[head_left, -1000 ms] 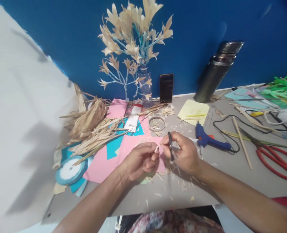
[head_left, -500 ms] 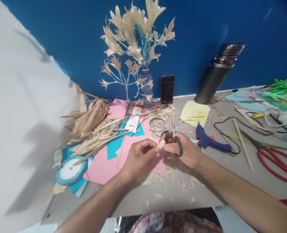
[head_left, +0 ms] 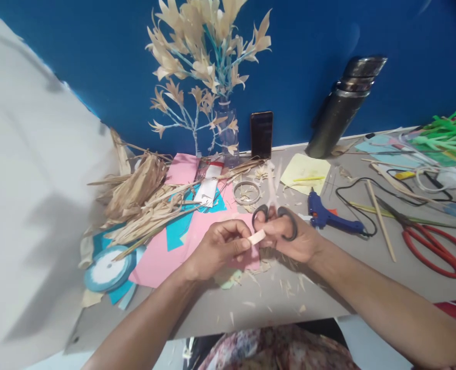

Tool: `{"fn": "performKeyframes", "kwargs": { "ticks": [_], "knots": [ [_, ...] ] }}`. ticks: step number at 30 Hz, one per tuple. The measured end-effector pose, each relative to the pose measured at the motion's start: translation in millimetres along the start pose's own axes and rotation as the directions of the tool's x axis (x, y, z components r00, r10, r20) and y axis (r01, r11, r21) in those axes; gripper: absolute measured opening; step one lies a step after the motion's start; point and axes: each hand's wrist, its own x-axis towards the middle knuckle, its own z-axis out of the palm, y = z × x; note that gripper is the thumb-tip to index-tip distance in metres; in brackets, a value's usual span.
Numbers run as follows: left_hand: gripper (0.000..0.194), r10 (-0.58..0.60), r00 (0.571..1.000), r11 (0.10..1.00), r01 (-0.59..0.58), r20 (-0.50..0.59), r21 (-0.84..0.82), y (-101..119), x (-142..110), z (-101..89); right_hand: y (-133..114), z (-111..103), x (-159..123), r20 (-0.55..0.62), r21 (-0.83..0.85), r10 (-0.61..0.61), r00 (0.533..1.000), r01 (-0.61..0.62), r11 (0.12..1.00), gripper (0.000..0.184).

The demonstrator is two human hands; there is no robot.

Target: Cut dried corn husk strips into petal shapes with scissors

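Blue painted wall [head_left: 297,31] backs the grey bench [head_left: 259,308] I'm watching. Above a pink paper sheet [head_left: 154,262], I see the left hand [head_left: 222,246] pinching a short, flat, cream-coloured strip [head_left: 256,237]. The right hand [head_left: 295,241] grips black-handled metal scissors [head_left: 273,204], blades pointing wallward; I can't tell whether its thumb touches the strip.

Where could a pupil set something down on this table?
Bare tabletop lies between the glue gun, wooden stick and right forearm, and between stick and red-handled scissors. Dried husks, pink paper and a ribbon spool crowd the left.
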Motion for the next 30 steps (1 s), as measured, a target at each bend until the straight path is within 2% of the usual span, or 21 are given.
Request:
{"fn": "performKeyframes", "kwargs": {
  "ticks": [2, 5, 8, 12, 15, 17, 21, 24, 27, 30],
  "knots": [
    [0.025, 0.0, 1.0, 1.0, 0.0, -0.01, -0.013, -2, 0, -3.2, -5, -3, 0, -0.051, 0.026, -0.038, 0.998, 0.04, 0.999, 0.02],
    [0.025, -0.022, 1.0, 1.0, 0.021, -0.023, -0.005, -2, 1, -5.0, -3, -7, 0, -0.07, -0.165, -0.127, 0.989, 0.114, 0.98, 0.022],
    [0.026, -0.038, 0.999, 0.998, 0.04, -0.038, 0.052, 0, 0, -2.3, 8, -7, -1, -0.05, -0.272, -0.075, 0.996, 0.058, 0.96, 0.026],
    [0.024, -0.035, 0.999, 0.992, 0.037, -0.023, 0.117, 5, -3, 1.3, 14, -3, -2, -0.082, -0.188, 0.034, 0.996, -0.049, 0.981, 0.025],
    [0.023, -0.006, 1.0, 0.991, 0.005, 0.01, 0.134, 6, -4, 0.1, 6, -5, 0, -0.063, -0.08, 0.018, 0.998, -0.023, 0.997, 0.022],
    [0.024, 0.006, 1.0, 0.992, -0.006, 0.003, 0.128, 6, -3, -1.3, -1, -9, 2, -0.079, -0.033, -0.034, 0.996, 0.031, 0.999, 0.019],
    [0.026, -0.026, 0.999, 0.996, 0.029, -0.029, 0.081, 5, -2, -0.2, -2, -14, 3, -0.062, -0.169, -0.11, 0.992, 0.099, 0.981, 0.021],
    [0.024, -0.056, 0.997, 0.995, 0.06, -0.045, 0.083, 7, -2, 3.2, 8, -11, 1, -0.039, -0.273, -0.026, 0.999, 0.014, 0.962, 0.025],
    [0.023, -0.061, 0.998, 0.996, 0.062, -0.017, 0.071, 8, -3, 5.0, 14, -6, -1, -0.054, -0.252, 0.021, 0.998, -0.034, 0.967, 0.023],
    [0.022, -0.037, 0.999, 0.999, 0.037, 0.02, 0.017, 6, -3, 3.4, 9, -2, -1, -0.01, -0.169, 0.037, 0.999, -0.038, 0.985, 0.019]
  ]
}}
